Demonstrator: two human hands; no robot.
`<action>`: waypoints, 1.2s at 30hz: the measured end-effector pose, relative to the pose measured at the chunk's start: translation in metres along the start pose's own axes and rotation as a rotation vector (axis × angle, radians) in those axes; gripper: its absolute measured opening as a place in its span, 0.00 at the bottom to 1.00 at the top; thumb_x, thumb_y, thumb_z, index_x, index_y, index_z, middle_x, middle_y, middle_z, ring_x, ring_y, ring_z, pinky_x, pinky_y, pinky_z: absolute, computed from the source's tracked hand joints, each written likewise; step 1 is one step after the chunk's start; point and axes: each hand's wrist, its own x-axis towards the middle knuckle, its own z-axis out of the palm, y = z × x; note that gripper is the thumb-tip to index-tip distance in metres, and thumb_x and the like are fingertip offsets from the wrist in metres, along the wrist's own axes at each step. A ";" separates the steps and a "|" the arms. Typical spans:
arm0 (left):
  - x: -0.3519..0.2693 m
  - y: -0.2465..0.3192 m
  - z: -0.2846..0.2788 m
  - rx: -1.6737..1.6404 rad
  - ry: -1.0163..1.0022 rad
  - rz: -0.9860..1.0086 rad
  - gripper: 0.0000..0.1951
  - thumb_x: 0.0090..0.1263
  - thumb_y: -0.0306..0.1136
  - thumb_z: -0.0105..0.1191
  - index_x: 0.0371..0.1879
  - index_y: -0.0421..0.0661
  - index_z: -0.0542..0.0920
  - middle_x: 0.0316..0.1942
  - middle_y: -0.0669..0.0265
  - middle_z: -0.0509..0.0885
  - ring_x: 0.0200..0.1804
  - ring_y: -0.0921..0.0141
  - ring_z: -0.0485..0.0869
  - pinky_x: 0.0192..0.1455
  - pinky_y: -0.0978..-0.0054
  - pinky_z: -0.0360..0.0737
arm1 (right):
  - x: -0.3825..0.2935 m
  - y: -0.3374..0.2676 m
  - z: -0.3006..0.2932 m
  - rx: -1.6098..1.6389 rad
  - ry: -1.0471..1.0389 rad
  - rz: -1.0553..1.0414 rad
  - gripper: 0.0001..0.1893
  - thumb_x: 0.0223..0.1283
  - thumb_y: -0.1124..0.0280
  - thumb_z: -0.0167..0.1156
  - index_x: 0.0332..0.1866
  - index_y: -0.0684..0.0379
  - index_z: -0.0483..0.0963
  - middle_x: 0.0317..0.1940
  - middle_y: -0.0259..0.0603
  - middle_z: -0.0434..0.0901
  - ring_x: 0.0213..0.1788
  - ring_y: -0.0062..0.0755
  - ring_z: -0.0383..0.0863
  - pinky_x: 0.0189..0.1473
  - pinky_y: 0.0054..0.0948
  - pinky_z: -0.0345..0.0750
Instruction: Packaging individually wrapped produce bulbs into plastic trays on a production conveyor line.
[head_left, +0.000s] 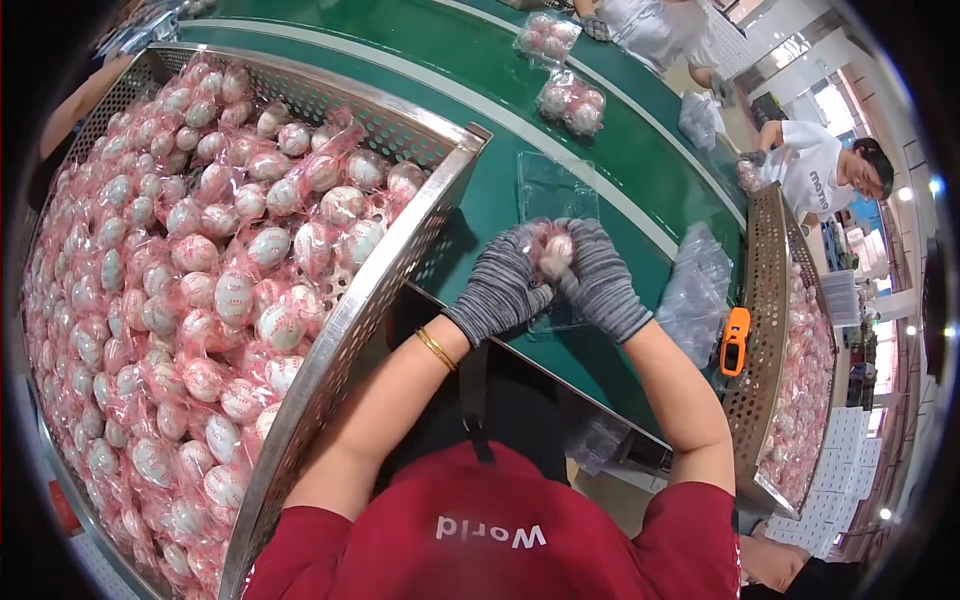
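My left hand (504, 286) and my right hand (604, 282), both in grey knitted gloves, meet over the green work surface. Between them they hold a film-wrapped egg (558, 253) in transparent wrapping with red print. Fingers partly hide it, and I cannot tell whether a second egg is with it. Beneath and beyond the hands lies an opened transparent plastic clamshell pack (556, 184); its near part is mostly covered by the gloves. To the left, a perforated metal bin (442, 176) is heaped with wrapped eggs (234, 296).
Filled egg packs (571, 103) sit on the green conveyor belt (450, 79). Right of my hands are stacked transparent packs (697, 292), an orange handheld tool (735, 341) and another perforated bin (757, 360) with wrapped eggs. Co-workers stand across and to the right; an arm shows at far left.
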 end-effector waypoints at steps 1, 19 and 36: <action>0.002 -0.002 0.008 -0.191 0.003 -0.046 0.31 0.52 0.38 0.62 0.56 0.38 0.72 0.51 0.51 0.77 0.54 0.54 0.76 0.62 0.63 0.71 | -0.003 0.009 0.001 0.019 0.017 -0.081 0.27 0.51 0.63 0.66 0.56 0.64 0.68 0.47 0.54 0.73 0.49 0.52 0.76 0.54 0.39 0.73; -0.002 0.022 -0.012 -0.012 0.026 0.016 0.27 0.57 0.35 0.62 0.56 0.41 0.72 0.45 0.55 0.81 0.46 0.56 0.81 0.52 0.64 0.78 | 0.005 0.003 -0.032 -0.179 -0.297 0.305 0.35 0.42 0.46 0.71 0.53 0.59 0.74 0.44 0.50 0.79 0.48 0.46 0.81 0.52 0.39 0.76; 0.011 0.030 -0.013 -0.173 -0.034 -0.093 0.17 0.51 0.41 0.64 0.38 0.49 0.82 0.33 0.56 0.82 0.49 0.56 0.77 0.55 0.59 0.73 | 0.040 -0.045 -0.068 -0.362 -0.330 -0.032 0.15 0.50 0.64 0.68 0.42 0.58 0.80 0.34 0.46 0.82 0.38 0.41 0.83 0.43 0.36 0.78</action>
